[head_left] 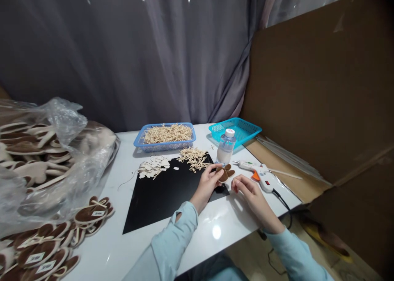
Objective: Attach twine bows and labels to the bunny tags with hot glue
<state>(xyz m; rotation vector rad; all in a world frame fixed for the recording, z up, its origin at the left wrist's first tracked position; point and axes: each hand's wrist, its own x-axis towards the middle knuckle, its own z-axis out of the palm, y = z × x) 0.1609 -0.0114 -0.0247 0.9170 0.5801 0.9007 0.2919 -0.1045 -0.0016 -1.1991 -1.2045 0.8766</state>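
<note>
My left hand (205, 185) grips a small brown plush piece (225, 174) with rounded ear-like lobes, held above the right edge of a black mat (160, 205). Just right of it is my right hand (250, 194), fingers curled together and apart from the plush piece; anything in them is hidden. A white glue gun (261, 177) with an orange trigger lies beyond my right hand. Behind the plush piece stands a clear bottle (225, 151) with a white cap. On the mat's far side are a pile of cream cord bows (195, 158) and a heap of small white labels (154, 166).
A blue basket (138, 143) full of cord bows and a turquoise basket (246, 136) stand at the back. At left, a plastic bag (64, 125) holds plush pieces; several labelled brown pieces (40, 254) lie before it. Cardboard (323, 88) walls the right side; a black cable (281, 199) hangs off the table.
</note>
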